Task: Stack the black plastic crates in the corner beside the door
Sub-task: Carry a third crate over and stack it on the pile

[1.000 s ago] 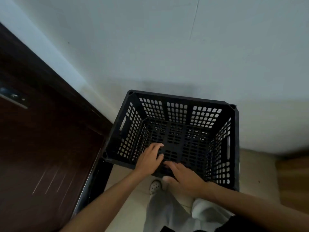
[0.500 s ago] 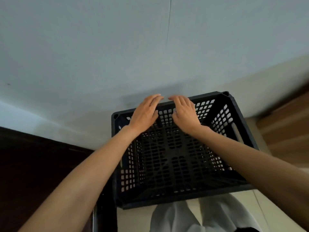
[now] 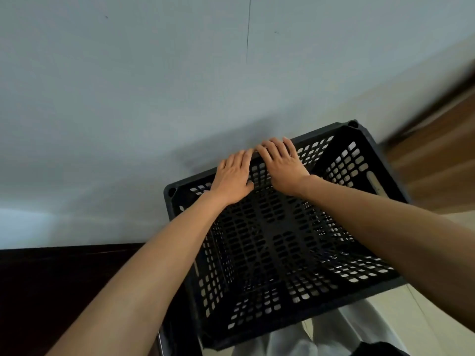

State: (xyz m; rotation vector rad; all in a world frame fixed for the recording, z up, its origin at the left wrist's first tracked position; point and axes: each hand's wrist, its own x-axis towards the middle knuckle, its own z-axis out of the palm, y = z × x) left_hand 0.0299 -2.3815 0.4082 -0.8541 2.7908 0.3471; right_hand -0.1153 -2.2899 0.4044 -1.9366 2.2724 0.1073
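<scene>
A black plastic crate [image 3: 380, 163] with perforated walls and floor stands open side up against the pale wall, at lower right of the head view. Both my arms reach across its inside. My left hand [image 3: 232, 179] and my right hand [image 3: 281, 167] lie side by side on the middle of the far rim, fingertips hooked over the edge next to the wall. Another black surface [image 3: 177, 327] shows below the crate's left side; I cannot tell what it is.
A dark brown door [image 3: 64, 291] fills the lower left, with a metal strip [image 3: 160, 341] at its edge. The pale wall [image 3: 154, 86] runs behind the crate. Brown wood [image 3: 437, 160] lies to the right, pale floor tile [image 3: 442, 291] below it. My white trousers [image 3: 334, 335] show under the crate.
My hands went from the crate's near rim across to its far rim and stay there. The crate now sits further right in view and looks turned slightly.
</scene>
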